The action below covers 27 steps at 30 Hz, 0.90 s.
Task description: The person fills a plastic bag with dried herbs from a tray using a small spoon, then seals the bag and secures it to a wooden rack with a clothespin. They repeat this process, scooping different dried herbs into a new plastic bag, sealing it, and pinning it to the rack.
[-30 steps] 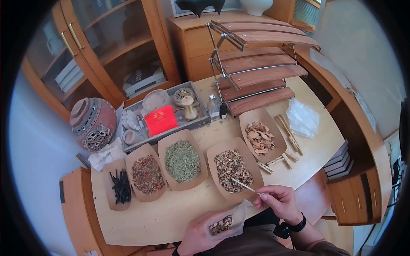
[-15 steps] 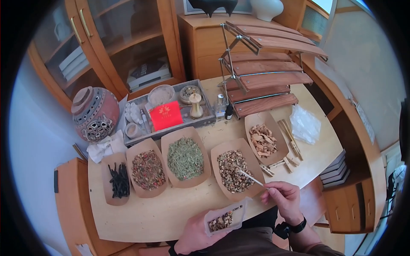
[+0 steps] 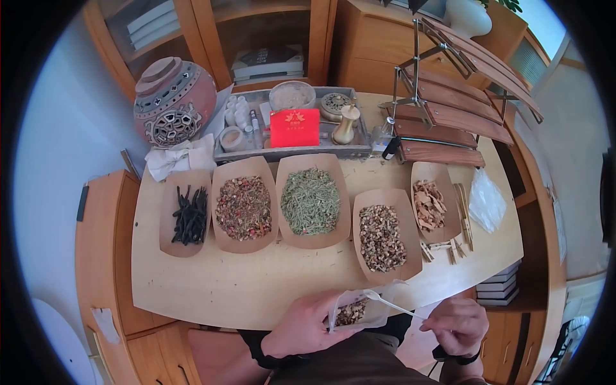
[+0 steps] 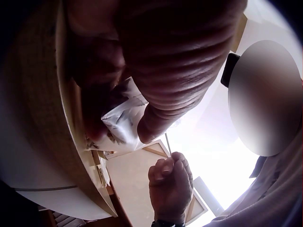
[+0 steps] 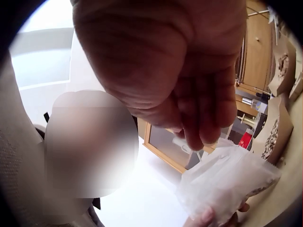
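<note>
My left hand (image 3: 301, 326) grips a translucent pouch (image 3: 378, 310) with brown chopped pieces inside, held at the table's front edge. Between the thumb and fingers of my right hand (image 3: 457, 326) is the handle of a thin white spoon (image 3: 396, 307); its tip lies at the pouch's mouth. Just beyond the pouch stands a paper tray of brown chopped pieces (image 3: 382, 239). The right wrist view shows the pouch (image 5: 222, 182) below my right hand (image 5: 189, 85), and the left wrist view shows my left thumb against the pouch (image 4: 125, 120).
Paper trays of dark pods (image 3: 190, 215), reddish mix (image 3: 244, 208), green herb (image 3: 310, 201) and wood chips (image 3: 428, 205) line the table (image 3: 212, 289). Behind are a grey tray (image 3: 256, 154), a patterned jar (image 3: 174, 102) and a wooden rack (image 3: 462, 106). Clothespins and a plastic bag (image 3: 486, 200) lie right.
The spoon has moved from the tray of brown pieces to the pouch's mouth, with my right hand drawn back and lower. My left hand still holds the pouch. The head view has shifted.
</note>
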{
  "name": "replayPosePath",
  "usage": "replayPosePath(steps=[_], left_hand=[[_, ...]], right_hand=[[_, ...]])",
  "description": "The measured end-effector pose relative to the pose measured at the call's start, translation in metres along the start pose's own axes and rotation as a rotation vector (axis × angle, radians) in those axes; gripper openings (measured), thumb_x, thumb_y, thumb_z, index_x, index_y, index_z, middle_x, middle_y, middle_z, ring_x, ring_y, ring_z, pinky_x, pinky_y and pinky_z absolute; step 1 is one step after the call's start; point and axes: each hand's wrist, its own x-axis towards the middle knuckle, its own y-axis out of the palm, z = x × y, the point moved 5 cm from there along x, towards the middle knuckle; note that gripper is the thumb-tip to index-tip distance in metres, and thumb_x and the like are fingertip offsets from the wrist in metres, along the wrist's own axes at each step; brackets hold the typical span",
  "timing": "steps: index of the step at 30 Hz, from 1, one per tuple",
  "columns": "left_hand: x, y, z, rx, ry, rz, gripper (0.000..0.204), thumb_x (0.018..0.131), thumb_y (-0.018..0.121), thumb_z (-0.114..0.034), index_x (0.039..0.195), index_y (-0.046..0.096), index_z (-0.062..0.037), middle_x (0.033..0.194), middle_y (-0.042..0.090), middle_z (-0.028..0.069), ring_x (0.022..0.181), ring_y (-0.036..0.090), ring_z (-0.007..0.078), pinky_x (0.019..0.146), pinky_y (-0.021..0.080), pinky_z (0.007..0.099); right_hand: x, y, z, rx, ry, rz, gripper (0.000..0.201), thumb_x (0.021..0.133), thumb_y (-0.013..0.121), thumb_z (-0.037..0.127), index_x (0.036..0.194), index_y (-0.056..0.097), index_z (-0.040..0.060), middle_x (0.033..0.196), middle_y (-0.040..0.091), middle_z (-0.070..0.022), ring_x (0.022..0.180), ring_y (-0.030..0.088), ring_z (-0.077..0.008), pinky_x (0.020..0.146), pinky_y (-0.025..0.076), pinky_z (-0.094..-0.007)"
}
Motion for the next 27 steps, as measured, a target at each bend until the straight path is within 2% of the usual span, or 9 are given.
replayPosePath(steps=[4,7,9,10,11,13,17,25,27], left_hand=[[0.001,0.001,0.002,-0.015,-0.017,0.038,0.061,0.088,0.088,-0.028,0.142,0.065,-0.0126,0.117,0.075,0.0133,0.101,0.074,0.0331,0.088,0.06,0.0406],[0.004,-0.001,-0.002,-0.01,-0.047,0.076,0.064,0.086,0.088,-0.026,0.144,0.067,-0.013,0.115,0.076,0.0115,0.101,0.075,0.0293,0.093,0.058,0.0386],[0.005,-0.002,-0.003,0.013,-0.061,0.088,0.063,0.085,0.088,-0.027,0.144,0.068,-0.0136,0.111,0.077,0.0121,0.097,0.075,0.0297,0.09,0.058,0.0385],[0.005,-0.001,-0.002,0.013,-0.047,0.102,0.063,0.085,0.088,-0.027,0.144,0.068,-0.0136,0.111,0.077,0.0121,0.097,0.075,0.0297,0.09,0.058,0.0385],[0.003,-0.001,0.0,0.008,-0.065,0.102,0.062,0.085,0.088,-0.028,0.142,0.069,-0.0143,0.11,0.077,0.0121,0.096,0.075,0.0295,0.089,0.058,0.0384],[0.004,-0.002,0.001,0.004,-0.076,0.107,0.061,0.084,0.088,-0.029,0.141,0.071,-0.0151,0.108,0.077,0.0122,0.095,0.074,0.0294,0.088,0.057,0.0383],[0.003,-0.006,-0.005,-0.009,-0.077,0.129,0.061,0.084,0.089,-0.026,0.141,0.069,-0.015,0.111,0.076,0.0119,0.099,0.074,0.0296,0.089,0.059,0.0379],[0.003,-0.004,-0.006,-0.005,-0.039,0.099,0.06,0.085,0.09,-0.021,0.14,0.068,-0.012,0.115,0.076,0.0111,0.101,0.075,0.0282,0.09,0.06,0.0375],[0.002,-0.004,-0.004,-0.014,-0.056,0.059,0.059,0.083,0.091,-0.024,0.137,0.072,-0.0111,0.105,0.077,0.0094,0.093,0.075,0.0233,0.087,0.06,0.0355]], right_hand=[[0.002,-0.002,0.004,-0.12,-0.088,0.0,0.017,0.08,0.071,-0.005,0.095,0.079,-0.0041,0.074,0.074,-0.0075,0.062,0.07,-0.0225,0.058,0.057,-0.0315],[-0.002,-0.013,0.002,-0.013,-0.046,-0.115,0.018,0.082,0.07,-0.007,0.097,0.079,-0.004,0.075,0.075,-0.0083,0.062,0.07,-0.0218,0.058,0.056,-0.0312],[-0.004,-0.018,-0.011,-0.076,0.173,-0.193,0.02,0.083,0.067,-0.01,0.098,0.079,-0.0036,0.075,0.075,-0.0098,0.063,0.071,-0.021,0.059,0.056,-0.0305],[-0.007,-0.017,-0.018,-0.008,0.345,-0.208,0.02,0.089,0.067,-0.01,0.104,0.079,-0.0035,0.077,0.076,-0.0115,0.067,0.073,-0.0186,0.062,0.056,-0.029],[-0.009,-0.017,-0.021,-0.018,0.345,-0.223,0.02,0.089,0.067,-0.01,0.104,0.079,-0.0035,0.077,0.076,-0.0115,0.067,0.073,-0.0186,0.062,0.056,-0.029],[-0.019,-0.012,-0.04,0.113,0.613,-0.218,0.019,0.095,0.067,-0.008,0.111,0.078,-0.0042,0.082,0.076,-0.0122,0.073,0.074,-0.0164,0.066,0.058,-0.0271],[-0.029,-0.013,-0.044,0.339,0.738,-0.212,0.018,0.103,0.066,-0.001,0.117,0.076,-0.0065,0.091,0.078,-0.0121,0.08,0.074,-0.0133,0.073,0.061,-0.0249],[-0.023,0.035,-0.072,0.451,0.797,-0.196,0.02,0.106,0.063,0.0,0.122,0.074,-0.0066,0.095,0.079,-0.0133,0.084,0.076,-0.0153,0.076,0.064,-0.0286],[-0.024,0.042,-0.077,0.54,0.777,-0.257,0.021,0.107,0.063,0.001,0.124,0.073,-0.0061,0.097,0.079,-0.0149,0.084,0.077,-0.0175,0.076,0.065,-0.0302]])
